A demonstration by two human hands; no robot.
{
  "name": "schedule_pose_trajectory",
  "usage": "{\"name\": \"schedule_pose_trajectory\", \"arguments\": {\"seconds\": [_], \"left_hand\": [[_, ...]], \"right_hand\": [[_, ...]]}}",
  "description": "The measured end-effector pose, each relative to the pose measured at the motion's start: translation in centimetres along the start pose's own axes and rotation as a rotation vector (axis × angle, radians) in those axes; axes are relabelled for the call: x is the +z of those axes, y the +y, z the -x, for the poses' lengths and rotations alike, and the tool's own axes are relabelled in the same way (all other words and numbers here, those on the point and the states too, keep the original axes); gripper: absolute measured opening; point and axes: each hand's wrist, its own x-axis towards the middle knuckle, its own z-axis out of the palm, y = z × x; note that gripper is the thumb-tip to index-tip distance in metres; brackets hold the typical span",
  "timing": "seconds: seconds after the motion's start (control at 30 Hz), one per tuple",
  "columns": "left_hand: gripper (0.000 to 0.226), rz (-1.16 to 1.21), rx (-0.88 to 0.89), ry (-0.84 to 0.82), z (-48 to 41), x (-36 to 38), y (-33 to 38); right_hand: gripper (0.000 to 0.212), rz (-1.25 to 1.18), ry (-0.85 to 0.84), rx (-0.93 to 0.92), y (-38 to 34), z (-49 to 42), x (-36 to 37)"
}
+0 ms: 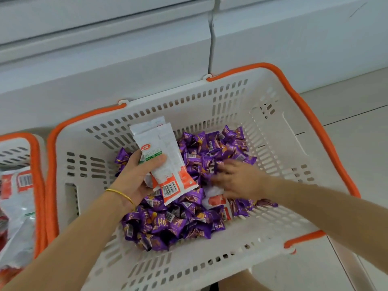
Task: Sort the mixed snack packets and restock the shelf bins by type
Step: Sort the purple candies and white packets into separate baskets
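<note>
A white slotted basket point(262, 131) with orange handles holds a heap of small purple snack packets point(168, 223). My left hand point(136, 177) grips a few long white-and-orange packets point(165, 162) above the heap. My right hand point(237, 177), blurred, reaches into the purple packets with its fingers spread and touches them. Just below it another white-and-orange packet point(216, 201) lies half buried in the heap.
A second orange-handled basket point(35, 164) at the left edge contains several white-and-orange packets point(16, 206). A white shelf base point(126, 66) runs behind the baskets. Pale floor tiles point(357, 101) lie to the right.
</note>
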Motion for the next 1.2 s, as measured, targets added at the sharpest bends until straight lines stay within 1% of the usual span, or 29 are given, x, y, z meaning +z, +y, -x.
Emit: {"name": "schedule_pose_trajectory", "arguments": {"seconds": [0.03,0.07,0.1,0.13,0.17,0.2,0.23,0.27,0.3,0.37,0.5,0.6,0.63,0.67,0.73,0.77,0.83,0.93,1.0,1.07,1.13,1.2], "left_hand": [[0.041,0.004,-0.003,-0.002,0.1,0.0,0.0],[0.043,0.003,-0.005,-0.004,0.1,-0.1,0.1],[0.048,0.002,-0.006,-0.006,0.2,-0.2,0.1],[0.053,0.004,-0.008,-0.007,0.2,-0.2,0.2],[0.057,0.011,-0.010,-0.010,0.3,-0.3,0.2],[0.060,0.017,-0.012,-0.012,0.3,-0.3,0.2],[0.062,0.020,-0.015,-0.012,0.4,-0.3,0.2],[0.063,0.020,-0.016,-0.012,0.4,-0.3,0.2],[0.063,0.017,-0.016,-0.011,0.4,-0.4,0.2],[0.062,0.009,-0.014,-0.017,0.3,-0.6,0.1],[0.063,0.026,-0.019,-0.026,0.4,-0.9,-0.1],[0.062,0.027,-0.016,-0.024,0.5,-0.9,-0.2],[0.062,0.025,-0.015,-0.027,0.5,-0.9,-0.2],[0.063,0.022,-0.016,-0.029,0.5,-0.9,-0.2],[0.064,0.018,-0.021,-0.031,0.6,-1.1,-0.3],[0.064,0.020,-0.023,-0.030,0.7,-1.2,-0.4],[0.064,0.032,-0.028,-0.030,0.8,-1.3,-0.4],[0.063,0.064,-0.045,-0.059,1.3,-1.3,-0.4],[0.062,0.099,-0.064,-0.106,1.9,-1.1,-0.3],[0.064,0.169,-0.086,-0.189,2.6,-0.6,-0.2],[0.078,0.296,-0.099,-0.272,3.4,0.2,0.0],[0.093,0.425,-0.105,-0.349,4.5,1.2,0.3]], "right_hand": [[0.048,0.033,0.011,0.155,1.3,0.2,-0.6],[0.041,0.020,0.021,0.296,2.0,0.3,-1.4],[0.029,-0.010,0.039,0.376,2.1,0.2,-2.3],[0.018,-0.056,0.084,0.383,1.6,-0.1,-2.3],[0.013,-0.157,0.083,0.348,0.9,-0.4,-2.3],[0.014,-0.291,0.027,0.327,-0.2,-0.9,-2.1],[0.021,-0.419,-0.095,0.335,-1.3,-1.3,-2.0],[0.031,-0.460,-0.205,0.352,-2.1,-1.7,-1.8],[0.040,-0.408,-0.268,0.368,-2.6,-2.1,-1.5],[0.055,-0.334,-0.302,0.426,-3.4,-2.4,-1.3],[0.076,-0.379,-0.337,0.534,-4.8,-2.4,-1.1],[0.090,-0.372,-0.437,0.662,-4.6,-2.5,-1.2],[0.090,-0.358,-0.482,0.675,-4.4,-2.6,-1.2],[0.086,-0.355,-0.525,0.672,-4.2,-2.7,-1.2],[0.069,-0.386,-0.577,0.652,-4.0,-2.8,-1.4],[0.062,-0.405,-0.570,0.650,-3.9,-2.8,-1.6],[0.053,-0.374,-0.481,0.648,-3.4,-2.7,-2.7],[0.052,-0.295,-0.261,0.660,-1.5,-1.5,-5.9],[0.047,-0.327,-0.153,0.702,-0.2,0.0,-9.0],[0.041,-0.494,0.009,0.799,0.2,1.6,-11.9],[0.041,-0.714,0.229,0.894,-0.4,2.6,-14.6],[0.040,-0.899,0.420,0.936,-1.5,2.8,-17.2]]}}
